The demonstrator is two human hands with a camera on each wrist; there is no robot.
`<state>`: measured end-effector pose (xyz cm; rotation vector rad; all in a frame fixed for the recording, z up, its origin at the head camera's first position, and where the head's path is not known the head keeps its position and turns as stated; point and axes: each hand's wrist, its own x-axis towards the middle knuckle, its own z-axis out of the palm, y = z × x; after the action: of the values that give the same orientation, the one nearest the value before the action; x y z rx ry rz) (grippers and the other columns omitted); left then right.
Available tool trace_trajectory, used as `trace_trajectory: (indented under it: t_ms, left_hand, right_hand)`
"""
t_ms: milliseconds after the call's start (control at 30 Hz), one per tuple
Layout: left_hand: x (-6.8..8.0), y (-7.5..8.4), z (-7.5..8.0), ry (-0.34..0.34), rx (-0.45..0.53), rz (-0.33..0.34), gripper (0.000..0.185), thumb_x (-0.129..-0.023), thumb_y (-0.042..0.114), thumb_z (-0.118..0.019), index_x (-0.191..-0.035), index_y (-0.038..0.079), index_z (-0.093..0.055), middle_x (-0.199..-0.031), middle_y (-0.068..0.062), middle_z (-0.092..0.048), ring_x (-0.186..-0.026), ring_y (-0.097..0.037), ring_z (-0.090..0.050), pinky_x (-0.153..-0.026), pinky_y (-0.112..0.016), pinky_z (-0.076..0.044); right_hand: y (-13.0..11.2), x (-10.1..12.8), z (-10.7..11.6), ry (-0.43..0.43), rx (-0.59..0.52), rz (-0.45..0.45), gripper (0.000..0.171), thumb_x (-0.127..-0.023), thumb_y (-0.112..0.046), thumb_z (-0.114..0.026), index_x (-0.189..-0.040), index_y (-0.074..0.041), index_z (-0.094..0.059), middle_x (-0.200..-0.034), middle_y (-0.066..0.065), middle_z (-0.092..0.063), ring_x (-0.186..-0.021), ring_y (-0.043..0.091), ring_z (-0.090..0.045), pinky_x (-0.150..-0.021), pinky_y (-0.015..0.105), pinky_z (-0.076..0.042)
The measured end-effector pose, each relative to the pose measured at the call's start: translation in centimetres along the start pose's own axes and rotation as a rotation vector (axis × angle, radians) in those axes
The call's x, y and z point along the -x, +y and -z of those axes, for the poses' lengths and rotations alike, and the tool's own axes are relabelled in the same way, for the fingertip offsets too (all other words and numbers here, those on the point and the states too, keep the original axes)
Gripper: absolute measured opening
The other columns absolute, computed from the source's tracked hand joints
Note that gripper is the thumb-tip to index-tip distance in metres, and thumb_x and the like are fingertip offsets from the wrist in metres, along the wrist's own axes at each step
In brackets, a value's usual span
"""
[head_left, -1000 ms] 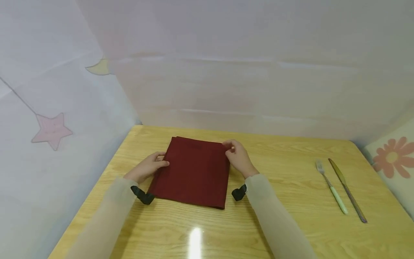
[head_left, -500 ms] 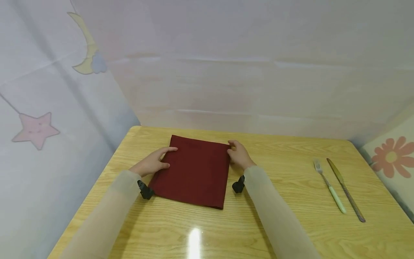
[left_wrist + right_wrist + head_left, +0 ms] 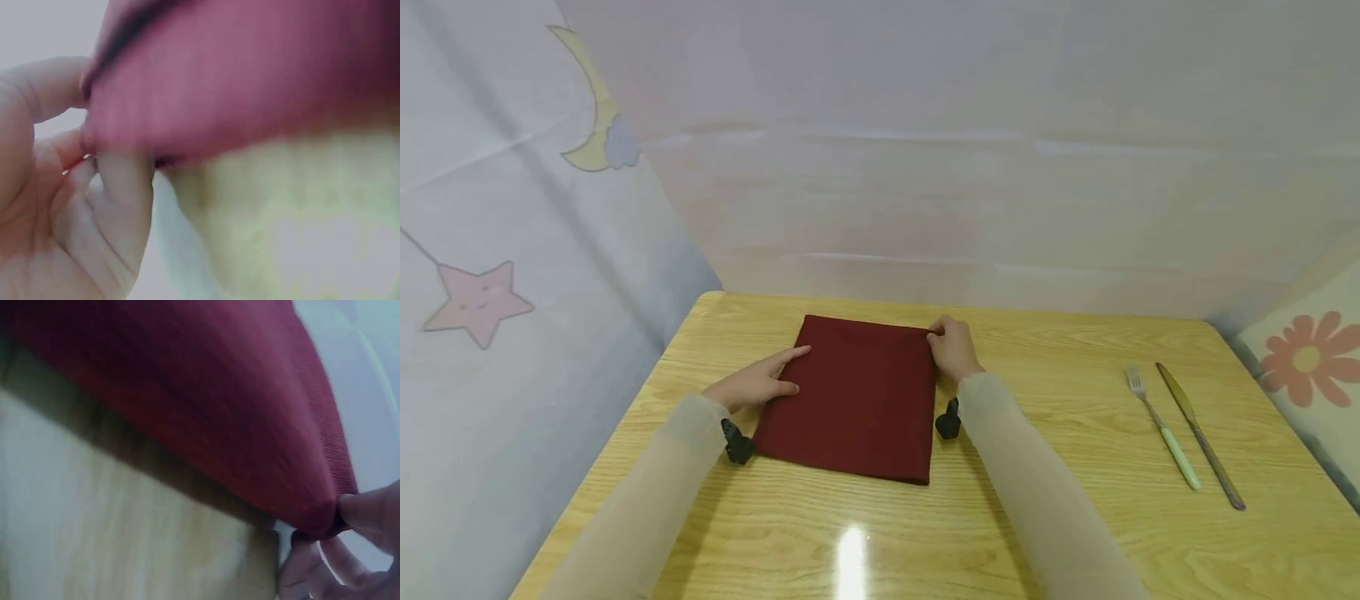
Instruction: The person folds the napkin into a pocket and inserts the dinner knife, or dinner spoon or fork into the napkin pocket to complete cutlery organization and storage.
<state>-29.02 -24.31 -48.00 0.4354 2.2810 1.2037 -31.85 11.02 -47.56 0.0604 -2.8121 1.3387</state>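
Note:
A dark red folded cloth point(image 3: 853, 400) lies on the wooden table in the head view, roughly square, its far right corner pinched by my right hand point(image 3: 955, 348). The right wrist view shows that corner between the thumb point(image 3: 369, 515) and fingers, with the cloth point(image 3: 206, 412) raised off the wood there. My left hand point(image 3: 748, 383) holds the left edge, thumb and index finger visible over the fabric. Up close in the left wrist view, the left hand point(image 3: 69, 194) has a finger passing under the cloth point(image 3: 219, 81); its tip is hidden.
A fork point(image 3: 1165, 429) with a pale green handle and a table knife point(image 3: 1202, 437) lie side by side at the right of the table point(image 3: 1037, 417). Printed fabric walls point(image 3: 880, 150) stand behind the table and at both sides.
My left index finger has reached out farther over the cloth. The right hand now pinches the far right corner more closely, and the cloth has shifted slightly right.

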Motion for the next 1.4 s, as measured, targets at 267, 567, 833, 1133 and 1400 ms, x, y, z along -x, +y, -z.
trace_trajectory:
  t_ms: [267, 567, 833, 1133, 1400]
  left_hand:
    - [-0.3, 1.1, -0.5, 0.052, -0.190, -0.057, 0.067, -0.104, 0.011, -0.056, -0.161, 0.004, -0.021, -0.161, -0.028, -0.024, -0.145, -0.046, -0.030, -0.114, -0.061, -0.030]
    - [-0.2, 0.7, 0.4, 0.143, -0.303, -0.094, 0.055, -0.102, 0.009, -0.061, -0.153, 0.003, -0.042, -0.153, -0.025, -0.041, -0.123, -0.038, -0.057, -0.102, -0.055, -0.044]
    - [-0.5, 0.9, -0.1, 0.130, -0.271, -0.059, 0.059, -0.102, 0.010, -0.062, -0.155, 0.003, -0.039, -0.156, -0.026, -0.037, -0.122, -0.036, -0.059, -0.098, -0.051, -0.048]
    - [-0.5, 1.9, -1.9, -0.003, -0.065, -0.039, 0.070, -0.100, 0.006, -0.064, -0.160, 0.008, -0.028, -0.088, -0.020, -0.066, -0.064, -0.028, -0.067, -0.068, -0.039, -0.060]
    - [-1.4, 3.8, -2.9, 0.155, -0.363, -0.100, 0.045, -0.102, 0.015, -0.061, -0.144, 0.001, -0.053, -0.136, -0.022, -0.052, -0.108, -0.029, -0.054, -0.088, -0.044, -0.044]
  right_hand:
    - [0.5, 1.6, 2.6, -0.214, -0.146, -0.111, 0.044, -0.106, -0.012, -0.050, -0.147, 0.002, -0.039, -0.128, 0.025, -0.058, -0.108, 0.033, -0.063, -0.087, 0.043, -0.054]
    - [-0.1, 7.0, 4.2, -0.569, -0.129, -0.202, 0.025, -0.103, -0.016, -0.059, -0.098, 0.007, -0.070, -0.080, 0.013, -0.069, -0.059, 0.015, -0.063, -0.054, 0.025, -0.051]
    - [-0.5, 10.1, 3.5, -0.562, -0.049, -0.129, 0.031, -0.098, -0.012, -0.066, -0.070, -0.001, -0.063, -0.063, 0.008, -0.064, -0.049, 0.012, -0.055, -0.049, 0.022, -0.044]
    - [1.4, 11.0, 6.7, -0.449, 0.080, -0.157, 0.023, -0.099, -0.012, -0.065, -0.079, -0.004, -0.059, -0.074, 0.007, -0.062, -0.061, 0.017, -0.051, -0.057, 0.029, -0.043]
    - [1.6, 11.5, 8.1, -0.376, 0.160, -0.131, 0.022, -0.095, -0.013, -0.070, -0.078, -0.006, -0.058, -0.074, 0.003, -0.057, -0.067, 0.017, -0.049, -0.060, 0.030, -0.043]
